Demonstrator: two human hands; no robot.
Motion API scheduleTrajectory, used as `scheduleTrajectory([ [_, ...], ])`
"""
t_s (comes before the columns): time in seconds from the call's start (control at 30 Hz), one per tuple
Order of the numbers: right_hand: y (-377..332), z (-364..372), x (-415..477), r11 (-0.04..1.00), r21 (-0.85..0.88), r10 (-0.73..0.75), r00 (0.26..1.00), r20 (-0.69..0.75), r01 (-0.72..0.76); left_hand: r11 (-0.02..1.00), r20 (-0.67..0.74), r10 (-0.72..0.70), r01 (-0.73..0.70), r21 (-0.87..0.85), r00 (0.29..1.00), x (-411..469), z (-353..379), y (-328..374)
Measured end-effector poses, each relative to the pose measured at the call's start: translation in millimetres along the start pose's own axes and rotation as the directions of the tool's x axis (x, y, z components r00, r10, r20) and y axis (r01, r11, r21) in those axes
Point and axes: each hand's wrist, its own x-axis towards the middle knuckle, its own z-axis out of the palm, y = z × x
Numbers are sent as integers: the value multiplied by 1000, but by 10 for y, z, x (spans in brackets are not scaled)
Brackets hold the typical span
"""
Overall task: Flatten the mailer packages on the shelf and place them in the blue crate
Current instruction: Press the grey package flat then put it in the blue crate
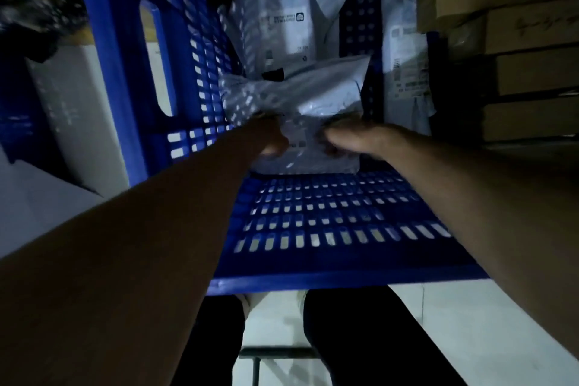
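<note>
White box at far left. Inside crate: left hand in a clenched grip on mailer, thumb on top. Just right, right hand grasping same mailer. Behind: crumpled mailer, flat mailer. Cardboard boxes far right.

Bare forearms; dark trousers
</note>
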Motion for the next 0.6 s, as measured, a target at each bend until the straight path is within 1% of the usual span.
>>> scheduleTrajectory([
  [0.03,25,14,43,1000,15,2,1000,2,-2,1000,2,-4,4,-26,1000,28,60,-37],
  [0.1,21,33,100,995,101,9,999,39,-13,996,37,-37,40,-77,999,63,158,-82],
  [0.17,7,13,57,993,116,-16,996,93,5,994,58,-56,61,-86,997,42,196,-90],
  [0.27,80,-78,-137,992,123,-20,999,37,15,995,56,-42,47,-93,998,-72,179,-59],
  [0.3,61,-116,-263,990,138,-35,999,15,32,996,45,-45,49,-76,998,-127,144,-59],
  [0.37,70,-115,-294,978,206,-34,999,40,25,996,5,-81,81,-23,997,-228,107,-78],
  [0.47,-29,-158,-437,967,251,20,996,82,-40,992,-45,-120,122,24,992,-411,-6,-82],
  [0.53,-65,-223,-527,965,263,21,1000,15,-24,992,-49,-117,119,37,992,-511,-109,-62],
  [0.6,-60,-312,-619,953,302,11,997,-79,13,993,-29,-119,120,4,992,-619,-255,-12],
])
